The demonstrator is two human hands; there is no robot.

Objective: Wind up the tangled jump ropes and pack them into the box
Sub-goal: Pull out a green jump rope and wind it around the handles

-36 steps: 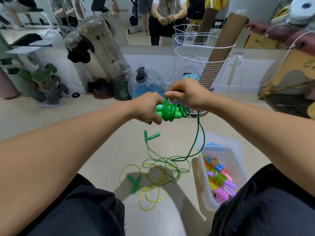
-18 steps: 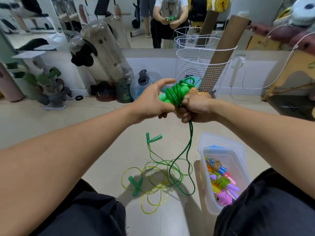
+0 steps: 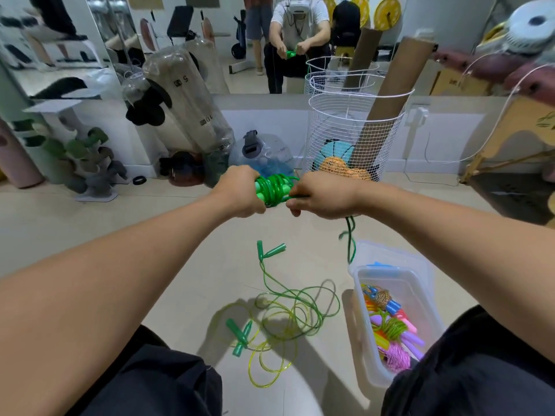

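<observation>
The left hand (image 3: pixel 240 192) is curled round the handles of a green jump rope (image 3: pixel 274 189), whose cord is already coiled in many turns round them, and the right hand (image 3: pixel 322 197) sits just beside that bundle with its fingers closed on the free end of the cord, a short tail hanging down below the wrist toward the box (image 3: pixel 426 298). By the look of it this rope is nearly wound — only that tail is left to wrap or tuck in before it can go down into the box, which stands on the floor below and to the right of the bundle and already holds several wound ropes (image 3: pixel 393 328) in purple, pink, orange and blue. Left of the box, on the floor, the tangled ropes (image 3: pixel 288 313) — green and yellow cords with green handles — lie untouched, so a good part of the job remains.
</observation>
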